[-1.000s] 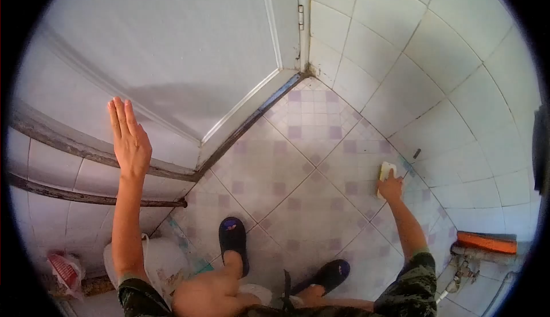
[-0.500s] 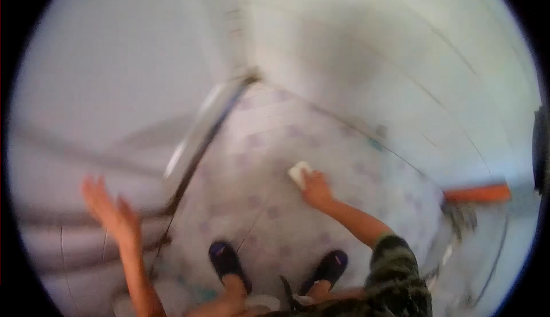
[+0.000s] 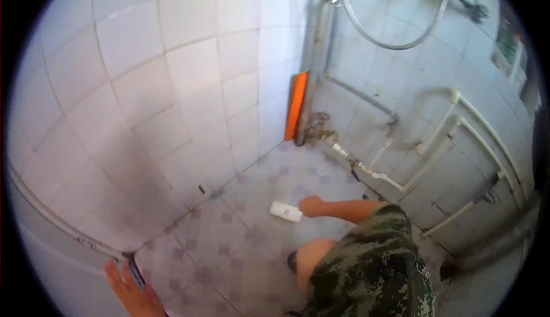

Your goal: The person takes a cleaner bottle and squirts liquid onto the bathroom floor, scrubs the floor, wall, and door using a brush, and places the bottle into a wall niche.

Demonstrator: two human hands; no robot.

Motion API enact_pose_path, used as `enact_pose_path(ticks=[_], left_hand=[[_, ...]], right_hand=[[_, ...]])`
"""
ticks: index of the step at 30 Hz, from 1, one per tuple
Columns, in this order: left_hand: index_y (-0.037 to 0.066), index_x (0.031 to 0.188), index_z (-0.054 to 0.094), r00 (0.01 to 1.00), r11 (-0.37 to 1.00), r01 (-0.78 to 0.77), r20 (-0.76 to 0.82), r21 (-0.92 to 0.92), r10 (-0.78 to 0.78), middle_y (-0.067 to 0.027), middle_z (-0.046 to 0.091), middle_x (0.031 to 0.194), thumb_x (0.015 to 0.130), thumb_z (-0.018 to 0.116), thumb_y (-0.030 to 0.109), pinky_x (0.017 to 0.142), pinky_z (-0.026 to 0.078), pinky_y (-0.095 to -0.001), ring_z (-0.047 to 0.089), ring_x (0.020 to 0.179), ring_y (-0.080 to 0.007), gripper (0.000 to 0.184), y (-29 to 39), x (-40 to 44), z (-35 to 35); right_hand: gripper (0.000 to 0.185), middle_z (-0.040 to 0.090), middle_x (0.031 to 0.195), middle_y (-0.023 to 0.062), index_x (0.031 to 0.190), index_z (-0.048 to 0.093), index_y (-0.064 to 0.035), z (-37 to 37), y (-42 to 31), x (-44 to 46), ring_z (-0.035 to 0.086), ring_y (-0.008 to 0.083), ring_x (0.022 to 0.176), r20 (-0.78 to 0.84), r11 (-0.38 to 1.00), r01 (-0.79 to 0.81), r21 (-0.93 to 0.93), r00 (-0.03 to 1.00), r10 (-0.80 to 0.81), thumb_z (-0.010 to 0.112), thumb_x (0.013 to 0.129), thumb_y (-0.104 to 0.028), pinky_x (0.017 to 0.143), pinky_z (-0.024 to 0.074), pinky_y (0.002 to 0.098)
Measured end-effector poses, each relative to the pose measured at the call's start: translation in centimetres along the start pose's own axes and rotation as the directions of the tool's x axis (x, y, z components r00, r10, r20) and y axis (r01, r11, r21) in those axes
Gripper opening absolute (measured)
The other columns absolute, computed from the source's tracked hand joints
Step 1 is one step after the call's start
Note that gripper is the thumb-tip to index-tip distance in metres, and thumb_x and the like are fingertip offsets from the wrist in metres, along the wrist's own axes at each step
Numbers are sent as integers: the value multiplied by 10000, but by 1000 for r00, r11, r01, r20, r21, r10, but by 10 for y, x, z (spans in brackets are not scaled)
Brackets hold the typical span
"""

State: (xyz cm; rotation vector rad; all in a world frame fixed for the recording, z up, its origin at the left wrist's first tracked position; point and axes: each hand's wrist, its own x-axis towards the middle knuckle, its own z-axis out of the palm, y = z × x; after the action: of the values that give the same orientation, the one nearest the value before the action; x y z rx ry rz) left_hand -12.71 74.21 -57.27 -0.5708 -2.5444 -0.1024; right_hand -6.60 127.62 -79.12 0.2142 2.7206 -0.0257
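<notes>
A white, roughly rectangular object (image 3: 286, 211) with a small grey mark on top is low over the tiled floor (image 3: 229, 248), near the middle. My right hand (image 3: 311, 206) is closed at the object's right end, its fingers partly hidden. Below it my knee and part of a dark slipper (image 3: 292, 261) show. At the lower left my left hand (image 3: 134, 295) has its fingers apart and holds nothing, beside the wall corner and door frame.
An orange-faced board (image 3: 297, 105) leans upright in the far corner. Pipes with valves (image 3: 355, 162) run low along the right wall (image 3: 372, 76), beneath a looping shower hose (image 3: 395, 46). The left tiled wall (image 3: 195, 88) bounds the floor.
The view has swung right, from the door to the corner with the pipes. My right hand has moved with the white object away from the wall's foot. My left hand now appears lower.
</notes>
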Motion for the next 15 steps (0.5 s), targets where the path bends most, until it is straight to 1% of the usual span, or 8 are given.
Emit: enact_pose_path(ticks=[2,3,5,6,7,9,12,15], left_hand=[[-72,1205,420,980,988,-77,172,-135,100,-262,277,1418,759,559,3,1089,194,-502,175,1354,-442,474,38,36,-24],[-72,1205,420,984,985,-94,139,-148,115,-262,277,1418,759,559,3,1089,194,-502,175,1354,-442,474,49,49,-30],[-33,1160,500,960,925,-240,71,-296,271,-247,427,1318,796,581,102,1037,302,-478,330,1288,-414,397,67,68,-35],[-10,1266,465,919,908,-351,101,-230,381,-237,454,1300,885,535,200,1035,301,-491,370,1244,-413,440,80,78,-37],[-10,1266,465,903,889,-389,90,-240,420,-237,454,1300,885,535,200,1035,301,-491,370,1244,-413,440,92,85,-45],[-25,1224,498,924,834,-341,8,-434,382,-250,484,1258,886,531,168,1020,321,-458,401,1213,-414,391,111,93,-56],[-36,1188,515,928,812,-337,-20,-477,373,-249,528,1180,877,540,157,980,349,-462,446,1145,-415,367,125,90,-51],[-35,1172,519,935,840,-299,36,-453,352,-237,549,1121,871,553,169,945,372,-459,483,1064,-411,365,129,76,-11]], right_hand=[[175,657,892,131,870,664,-76,20,34,-47,639,322,840,-62,990,-137,26,988,138,548,779,-171,668,509,464],[169,657,920,127,866,664,-78,38,51,-65,635,318,858,-121,978,-205,47,970,209,546,779,-164,684,504,467],[170,651,945,125,872,660,-81,43,57,-118,626,319,866,21,887,-452,96,892,452,558,779,-179,709,494,466],[170,651,945,125,872,660,-81,61,72,-141,626,319,866,20,875,-469,124,882,470,558,779,-179,709,494,466],[173,651,940,127,877,661,-79,78,79,-164,625,322,858,-10,855,-499,141,863,505,555,782,-178,700,492,463],[177,651,935,128,881,661,-77,108,78,-202,624,326,850,-14,802,-573,170,812,583,552,786,-177,690,491,460],[198,650,911,126,924,640,-79,117,83,-250,623,326,846,35,643,-727,240,668,743,553,816,-221,684,485,460],[304,646,766,159,868,585,-38,70,93,-270,627,353,748,-314,437,-744,505,313,896,616,826,-337,648,482,472]])
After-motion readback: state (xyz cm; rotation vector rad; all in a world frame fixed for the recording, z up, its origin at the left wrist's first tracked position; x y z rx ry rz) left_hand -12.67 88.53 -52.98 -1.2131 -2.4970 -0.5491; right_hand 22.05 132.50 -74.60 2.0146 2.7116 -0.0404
